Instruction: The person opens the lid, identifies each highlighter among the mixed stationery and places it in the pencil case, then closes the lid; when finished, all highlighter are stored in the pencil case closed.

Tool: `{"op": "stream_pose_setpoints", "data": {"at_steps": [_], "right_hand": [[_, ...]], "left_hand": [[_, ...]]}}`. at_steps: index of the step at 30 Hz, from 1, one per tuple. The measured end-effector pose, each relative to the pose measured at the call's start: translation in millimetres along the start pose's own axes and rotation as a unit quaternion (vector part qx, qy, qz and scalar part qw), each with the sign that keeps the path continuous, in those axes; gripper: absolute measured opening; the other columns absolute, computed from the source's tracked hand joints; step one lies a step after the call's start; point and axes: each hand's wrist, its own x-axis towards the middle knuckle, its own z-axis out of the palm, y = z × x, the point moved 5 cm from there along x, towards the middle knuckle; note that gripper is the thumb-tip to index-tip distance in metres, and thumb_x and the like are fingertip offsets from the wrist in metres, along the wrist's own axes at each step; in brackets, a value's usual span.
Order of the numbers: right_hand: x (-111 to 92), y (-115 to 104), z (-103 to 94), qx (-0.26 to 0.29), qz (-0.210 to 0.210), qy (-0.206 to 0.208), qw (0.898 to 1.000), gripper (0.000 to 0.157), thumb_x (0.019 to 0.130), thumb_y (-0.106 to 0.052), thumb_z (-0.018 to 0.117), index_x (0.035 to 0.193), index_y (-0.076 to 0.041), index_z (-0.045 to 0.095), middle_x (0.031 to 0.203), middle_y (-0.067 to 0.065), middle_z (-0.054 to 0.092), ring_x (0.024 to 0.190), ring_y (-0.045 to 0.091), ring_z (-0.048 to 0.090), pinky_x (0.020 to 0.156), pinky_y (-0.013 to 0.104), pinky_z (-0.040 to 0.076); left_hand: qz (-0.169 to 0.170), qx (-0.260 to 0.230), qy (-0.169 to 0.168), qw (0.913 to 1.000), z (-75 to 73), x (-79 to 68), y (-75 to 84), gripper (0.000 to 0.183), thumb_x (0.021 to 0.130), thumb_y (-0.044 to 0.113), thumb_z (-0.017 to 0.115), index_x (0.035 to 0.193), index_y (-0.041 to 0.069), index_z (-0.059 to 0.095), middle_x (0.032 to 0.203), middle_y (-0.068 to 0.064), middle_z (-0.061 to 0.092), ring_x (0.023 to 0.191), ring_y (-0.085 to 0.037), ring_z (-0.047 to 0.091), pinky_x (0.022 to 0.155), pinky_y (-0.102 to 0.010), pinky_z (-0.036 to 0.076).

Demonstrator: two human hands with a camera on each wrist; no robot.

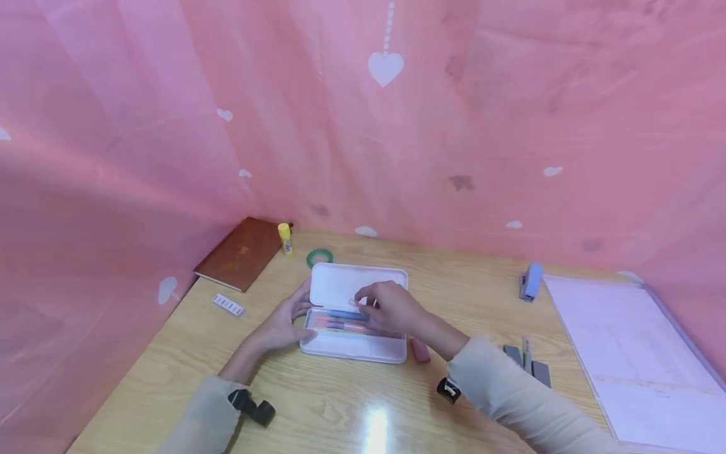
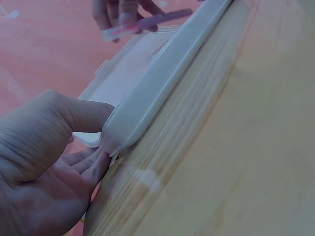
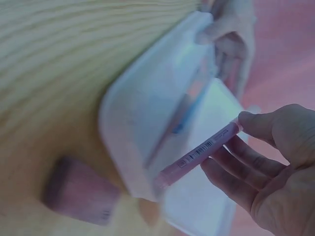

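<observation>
A white pencil case [image 1: 346,345] lies open on the wooden table, its lid [image 1: 329,280] raised at the back. Several pens [image 1: 340,325] lie inside. My left hand [image 1: 280,326] grips the case's left end, thumb on the rim and the other fingers around behind. Above the case, my right hand [image 1: 391,307] pinches a pink pen [image 3: 204,150] with a printed barcode near one end, between thumb and fingers. In the right wrist view the pen slants across the lid. A pink block [image 3: 83,191] with a dark end sits by the case's right end.
Behind on the left are a brown notebook [image 1: 241,252], a yellow-capped glue stick [image 1: 286,239], a green tape roll [image 1: 319,256] and a small white strip [image 1: 228,304]. To the right are a blue stapler [image 1: 530,282], grey blocks [image 1: 541,373], another pen [image 1: 527,356] and a white sheet [image 1: 641,359].
</observation>
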Motion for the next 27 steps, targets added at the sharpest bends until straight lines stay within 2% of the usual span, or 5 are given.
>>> {"op": "stream_pose_setpoints", "data": {"at_steps": [5, 10, 15, 22, 27], "right_hand": [[-5.9, 6.5, 14.6, -0.005, 0.010, -0.019, 1.000, 0.017, 0.087, -0.012, 0.066, 0.102, -0.007, 0.072, 0.075, -0.001, 0.067, 0.059, 0.005, 0.052, 0.054, 0.019, 0.046], [-11.0, 9.1, 23.6, -0.028, 0.016, -0.046, 0.998, 0.016, 0.086, -0.007, 0.065, 0.098, -0.007, 0.074, 0.089, 0.002, 0.072, 0.077, 0.012, 0.062, 0.071, 0.028, 0.054], [-15.3, 13.7, 24.5, -0.031, 0.026, -0.053, 0.998, 0.017, 0.085, -0.006, 0.066, 0.099, -0.008, 0.074, 0.091, 0.003, 0.071, 0.074, 0.009, 0.058, 0.069, 0.026, 0.052], [-28.8, 22.6, -3.5, -0.024, 0.076, -0.028, 0.996, 0.024, 0.083, -0.014, 0.068, 0.106, -0.007, 0.071, 0.085, 0.002, 0.068, 0.074, 0.012, 0.060, 0.062, 0.025, 0.051], [-58.0, 44.9, -33.2, -0.022, 0.105, 0.006, 0.994, 0.032, 0.085, -0.022, 0.068, 0.112, -0.007, 0.067, 0.094, 0.006, 0.069, 0.081, 0.018, 0.064, 0.065, 0.031, 0.054]], "left_hand": [[-0.011, 0.009, 0.000, 0.9999, -1.3, 1.4, -1.0, 0.108, 0.074, -0.004, 0.074, 0.152, 0.030, 0.007, 0.140, -0.007, 0.042, 0.126, -0.023, 0.046, 0.111, -0.037, 0.035], [-0.013, 0.011, 0.001, 0.9999, -1.5, 1.2, -1.8, 0.109, 0.074, -0.004, 0.074, 0.151, 0.034, 0.007, 0.138, -0.003, 0.043, 0.125, -0.020, 0.047, 0.111, -0.033, 0.036], [-0.008, -0.002, -0.012, 0.9999, -0.3, -3.6, 18.8, 0.106, 0.074, -0.007, 0.072, 0.153, 0.020, 0.005, 0.139, -0.014, 0.041, 0.125, -0.028, 0.045, 0.112, -0.039, 0.033], [-0.012, 0.002, -0.016, 0.9998, -0.2, -6.7, 30.0, 0.104, 0.075, -0.008, 0.071, 0.153, 0.015, 0.005, 0.137, -0.017, 0.041, 0.124, -0.031, 0.045, 0.112, -0.042, 0.032], [-0.016, 0.006, -0.016, 0.9997, 0.0, -7.5, 30.0, 0.104, 0.075, -0.008, 0.070, 0.153, 0.015, 0.004, 0.139, -0.017, 0.040, 0.125, -0.031, 0.044, 0.112, -0.042, 0.032]]}}
